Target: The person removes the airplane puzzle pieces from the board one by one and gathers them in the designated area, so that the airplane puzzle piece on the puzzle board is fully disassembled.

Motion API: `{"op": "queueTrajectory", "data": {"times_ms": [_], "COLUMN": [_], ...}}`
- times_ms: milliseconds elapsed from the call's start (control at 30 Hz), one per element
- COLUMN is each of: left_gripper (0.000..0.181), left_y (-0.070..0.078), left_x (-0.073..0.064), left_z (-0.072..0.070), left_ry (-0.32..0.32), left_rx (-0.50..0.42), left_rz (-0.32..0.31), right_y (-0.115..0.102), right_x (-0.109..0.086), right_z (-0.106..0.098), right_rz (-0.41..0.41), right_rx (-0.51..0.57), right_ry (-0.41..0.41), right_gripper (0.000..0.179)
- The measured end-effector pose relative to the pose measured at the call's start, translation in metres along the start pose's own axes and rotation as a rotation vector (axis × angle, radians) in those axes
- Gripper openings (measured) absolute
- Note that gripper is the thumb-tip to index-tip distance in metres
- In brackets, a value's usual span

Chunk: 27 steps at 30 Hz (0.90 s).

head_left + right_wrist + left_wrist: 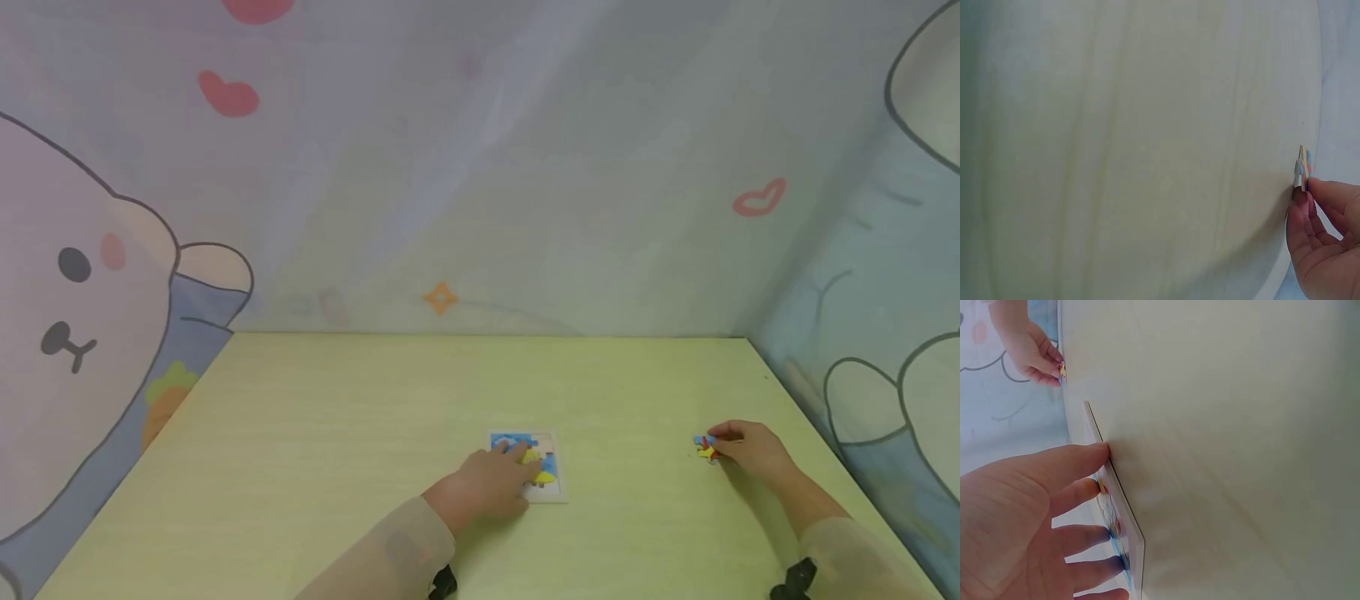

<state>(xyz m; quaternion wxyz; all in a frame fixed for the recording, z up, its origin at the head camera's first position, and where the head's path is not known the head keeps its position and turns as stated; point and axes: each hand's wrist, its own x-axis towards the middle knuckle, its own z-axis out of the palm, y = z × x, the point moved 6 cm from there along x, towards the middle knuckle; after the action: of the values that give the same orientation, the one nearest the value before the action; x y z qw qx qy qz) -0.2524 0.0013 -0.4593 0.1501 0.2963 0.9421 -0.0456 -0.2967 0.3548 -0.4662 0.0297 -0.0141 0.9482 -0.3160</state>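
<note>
My left hand (491, 483) rests on a small jigsaw puzzle (550, 467) in a white-edged square tray (562, 492). Its fingers are fairly straight, fingertips on the blue and yellow picture, and the thumb (1079, 461) lies at the tray's near edge. A gap in the picture shows the pale tray base at the upper right. Off to the right, my right hand (753, 450) pinches a jigsaw piece (706, 451) coloured blue, red and yellow between thumb and fingers. In the right wrist view the piece (1305, 169) stands on edge at the fingertips.
A pale yellow-green table (337, 417) carries the tray near its middle. Behind it hangs a cloth backdrop (525, 167) with cartoon animals and hearts, wrapping round both sides. Black straps (795, 579) are on both wrists.
</note>
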Motion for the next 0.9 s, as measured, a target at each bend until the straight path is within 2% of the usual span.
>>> {"op": "queueTrajectory", "data": {"times_ms": [367, 500, 733, 900], "left_gripper": [0.054, 0.056, 0.055, 0.054], "left_y": [-0.003, -0.01, -0.02, -0.022], "left_x": [-0.005, -0.009, -0.014, -0.016], "left_z": [0.003, 0.008, 0.011, 0.011], "left_ry": [0.012, 0.013, 0.027, 0.035], "left_rx": [-0.019, -0.027, -0.018, -0.01], "left_rz": [0.031, 0.015, -0.006, -0.002], "right_y": [-0.009, -0.014, -0.016, -0.035], "right_x": [-0.001, -0.002, -0.003, -0.002], "right_z": [0.008, 0.01, 0.011, 0.017], "right_rz": [-0.006, -0.033, -0.031, -0.077], "right_rx": [-0.022, -0.031, -0.048, -0.017], "right_ry": [0.008, 0.019, 0.055, 0.079], "right_gripper": [0.022, 0.02, 0.019, 0.024]}}
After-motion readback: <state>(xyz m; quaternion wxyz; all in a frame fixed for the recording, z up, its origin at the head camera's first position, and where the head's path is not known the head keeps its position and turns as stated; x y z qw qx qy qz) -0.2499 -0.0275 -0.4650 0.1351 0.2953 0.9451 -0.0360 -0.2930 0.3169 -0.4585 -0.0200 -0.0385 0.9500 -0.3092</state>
